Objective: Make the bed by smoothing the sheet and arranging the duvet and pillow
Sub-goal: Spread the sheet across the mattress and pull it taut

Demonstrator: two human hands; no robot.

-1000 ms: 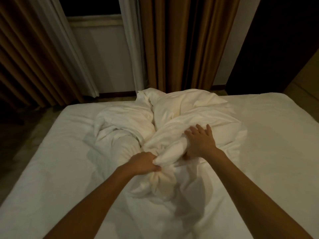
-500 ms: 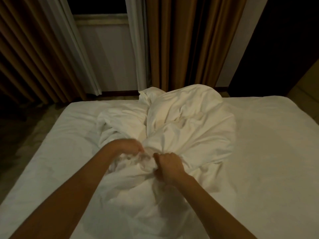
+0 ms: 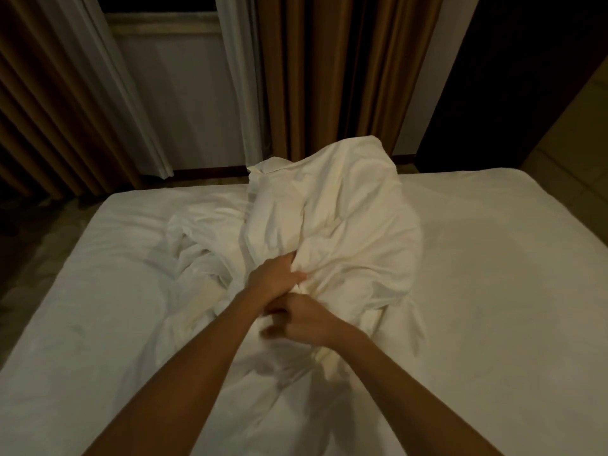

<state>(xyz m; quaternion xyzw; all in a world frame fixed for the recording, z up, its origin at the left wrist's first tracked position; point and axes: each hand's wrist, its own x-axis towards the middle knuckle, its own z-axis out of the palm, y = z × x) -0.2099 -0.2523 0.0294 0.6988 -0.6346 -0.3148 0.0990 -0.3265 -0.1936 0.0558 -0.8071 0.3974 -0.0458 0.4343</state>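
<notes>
Left hand (image 3: 273, 278) shifted right, gripping duvet (image 3: 345, 225); right hand (image 3: 307, 322) blurred, grip unclear.

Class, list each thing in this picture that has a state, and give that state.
duvet, bunched in a heap mid-bed, not spread.
sheet, creased left of the duvet, smoother at right.
left hand, grips a duvet fold.
right hand, fingers curled, blurred; grip unclear.
brown curtains, parted.

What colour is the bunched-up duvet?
Plain white, no pattern: the duvet shows best in the head view, under dim warm light.
</notes>
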